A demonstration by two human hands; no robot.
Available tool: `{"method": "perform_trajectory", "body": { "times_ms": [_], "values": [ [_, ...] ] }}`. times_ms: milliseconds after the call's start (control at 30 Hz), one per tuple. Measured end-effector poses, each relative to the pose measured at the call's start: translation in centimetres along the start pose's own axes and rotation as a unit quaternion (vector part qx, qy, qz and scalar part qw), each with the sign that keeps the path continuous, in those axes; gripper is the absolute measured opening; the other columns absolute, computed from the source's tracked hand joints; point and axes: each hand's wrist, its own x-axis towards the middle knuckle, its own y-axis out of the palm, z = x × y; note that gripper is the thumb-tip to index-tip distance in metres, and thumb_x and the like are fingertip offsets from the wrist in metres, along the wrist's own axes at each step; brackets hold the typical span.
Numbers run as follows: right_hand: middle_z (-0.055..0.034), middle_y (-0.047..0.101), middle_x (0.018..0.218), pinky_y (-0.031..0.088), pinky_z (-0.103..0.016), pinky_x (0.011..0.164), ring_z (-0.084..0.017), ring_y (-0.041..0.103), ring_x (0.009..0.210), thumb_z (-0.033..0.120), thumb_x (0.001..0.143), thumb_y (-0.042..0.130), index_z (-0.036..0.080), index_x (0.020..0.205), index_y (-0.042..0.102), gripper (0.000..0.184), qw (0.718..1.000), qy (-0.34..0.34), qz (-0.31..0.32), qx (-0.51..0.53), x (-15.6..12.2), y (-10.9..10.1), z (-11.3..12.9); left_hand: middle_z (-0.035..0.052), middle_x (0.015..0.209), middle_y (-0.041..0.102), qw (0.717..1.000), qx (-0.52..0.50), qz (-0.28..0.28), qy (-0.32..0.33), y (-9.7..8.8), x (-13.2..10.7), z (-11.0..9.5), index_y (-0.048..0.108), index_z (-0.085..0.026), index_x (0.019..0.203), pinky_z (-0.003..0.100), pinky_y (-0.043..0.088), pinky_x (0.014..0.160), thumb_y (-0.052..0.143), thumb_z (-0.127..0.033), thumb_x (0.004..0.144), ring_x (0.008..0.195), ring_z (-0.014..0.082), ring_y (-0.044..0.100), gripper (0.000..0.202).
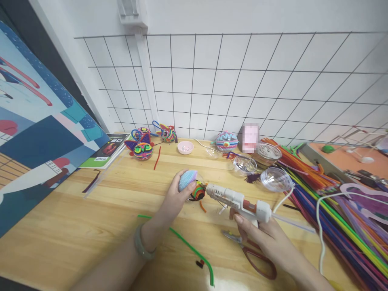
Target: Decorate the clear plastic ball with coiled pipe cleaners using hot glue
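Note:
My left hand [177,193] is wrapped round a small pipe-cleaner ornament [188,180], light blue and lilac on one side, with orange, green and black rings on the other. In my right hand [253,229] is a white hot glue gun [232,199], its nozzle right at the ringed side of the ornament. A clear glue stick [292,223] sticks out of the gun's back. Under my right hand lie scissors [257,258] with dark red handles. A bent green pipe cleaner [188,244] crosses the table between my arms.
Finished-looking colourful pipe-cleaner ornaments [142,150] stand at the back left, and a striped one [226,141] at the back. Clear plastic bowls [276,180] and a pink dish [185,148] stand behind my hands. Bundled pipe cleaners [336,214] and a white cord [319,226] fill the right.

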Motion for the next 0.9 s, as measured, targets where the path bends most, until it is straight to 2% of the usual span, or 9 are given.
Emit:
{"method": "perform_trajectory", "body": {
  "times_ms": [133,300,400,600,667,767,900],
  "values": [
    [-0.0038,0.061,0.075,0.047,-0.029,0.065,-0.021,0.058,0.073,0.052,0.089,0.042,0.017,0.094,0.057,0.038,1.0,0.01,0.006,0.009,0.14,0.1,-0.13,0.0082,0.127,0.054,1.0,0.006,0.003,-0.002,0.0,-0.11,-0.06,0.044,-0.023,0.126,0.035,0.041,0.097,0.062,-0.041,0.079,0.114,0.0233,0.052,0.054],
    [-0.0064,0.066,0.09,0.047,-0.034,0.081,-0.024,0.06,0.087,0.05,0.088,0.045,0.017,0.098,0.061,0.038,1.0,-0.008,-0.004,0.008,0.04,0.0,-0.15,0.0075,0.125,0.055,1.0,0.005,0.003,0.003,0.02,0.0,-0.04,0.045,-0.023,0.126,0.034,0.041,0.096,0.063,-0.042,0.078,0.113,0.0228,0.052,0.054],
    [-0.0071,0.066,0.095,0.047,-0.035,0.085,-0.025,0.06,0.09,0.05,0.088,0.045,0.017,0.101,0.06,0.038,1.0,-0.007,-0.011,0.005,-0.04,-0.06,-0.06,0.0074,0.124,0.055,1.0,0.002,0.002,-0.005,0.07,-0.03,-0.05,0.045,-0.023,0.126,0.034,0.042,0.095,0.062,-0.042,0.078,0.111,0.0227,0.053,0.054],
    [-0.0054,0.064,0.082,0.048,-0.032,0.076,-0.022,0.059,0.079,0.051,0.089,0.042,0.018,0.083,0.056,0.036,1.0,-0.015,0.005,-0.009,0.15,0.01,0.07,0.0074,0.125,0.055,1.0,0.001,0.006,-0.003,0.0,-0.08,0.08,0.045,-0.024,0.126,0.034,0.042,0.095,0.063,-0.042,0.079,0.112,0.0227,0.053,0.054],
    [-0.0044,0.062,0.078,0.049,-0.031,0.072,-0.021,0.058,0.075,0.051,0.089,0.041,0.018,0.086,0.057,0.037,1.0,-0.011,0.006,-0.014,0.17,-0.04,0.02,0.0072,0.125,0.055,1.0,-0.003,0.004,-0.002,-0.07,0.03,0.27,0.045,-0.024,0.126,0.034,0.042,0.095,0.063,-0.042,0.079,0.112,0.0229,0.053,0.054],
    [-0.004,0.062,0.078,0.049,-0.031,0.074,-0.021,0.058,0.076,0.051,0.089,0.042,0.017,0.092,0.058,0.038,1.0,-0.01,0.0,-0.017,0.14,-0.18,0.0,0.0077,0.126,0.055,1.0,-0.015,0.0,-0.001,-0.15,0.2,0.6,0.046,-0.024,0.126,0.035,0.042,0.097,0.063,-0.042,0.078,0.113,0.0232,0.054,0.054],
    [-0.0031,0.06,0.071,0.049,-0.031,0.072,-0.022,0.059,0.076,0.051,0.088,0.044,0.018,0.082,0.06,0.037,1.0,-0.013,-0.011,-0.023,0.13,-0.24,0.19,0.0083,0.127,0.056,1.0,-0.019,-0.001,-0.002,-0.19,0.27,0.83,0.046,-0.024,0.126,0.035,0.042,0.097,0.064,-0.042,0.078,0.113,0.0235,0.054,0.055]
  ]
}}
